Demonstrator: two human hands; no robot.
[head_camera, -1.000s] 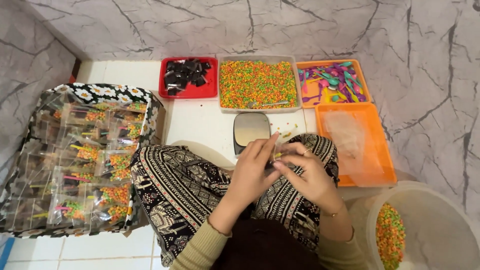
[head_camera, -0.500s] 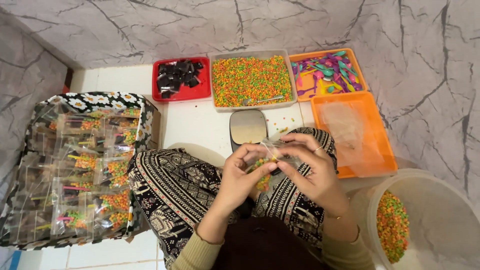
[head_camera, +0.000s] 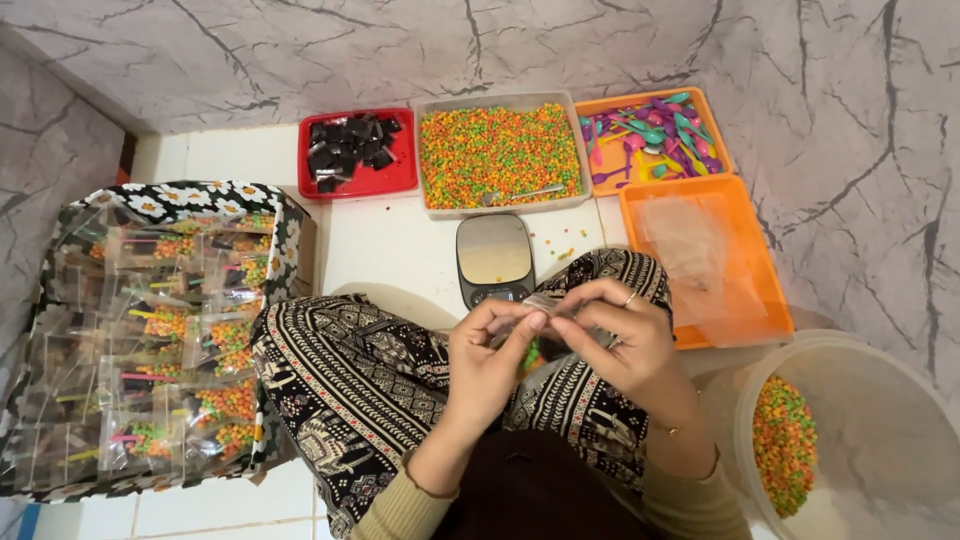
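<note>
Over my patterned lap, my left hand (head_camera: 487, 360) and my right hand (head_camera: 618, 338) pinch the top edge of a small clear plastic bag (head_camera: 530, 345) holding colourful candy bits. The fingertips of both hands meet at the bag's mouth. The bag's lower part is mostly hidden behind my fingers. A small silver kitchen scale (head_camera: 494, 256) sits on the white floor just beyond my hands.
A red tray of dark pieces (head_camera: 356, 153), a clear tray of colourful candy (head_camera: 498, 152) and an orange tray of plastic spoons (head_camera: 650, 140) line the wall. An orange tray of clear bags (head_camera: 702, 258) lies right. A flowered box of filled bags (head_camera: 160, 330) stands left, a candy bucket (head_camera: 830, 440) at right.
The camera view has shifted slightly. My hands have drawn closer together on the bag's top edge and moved a little lower over my lap.
</note>
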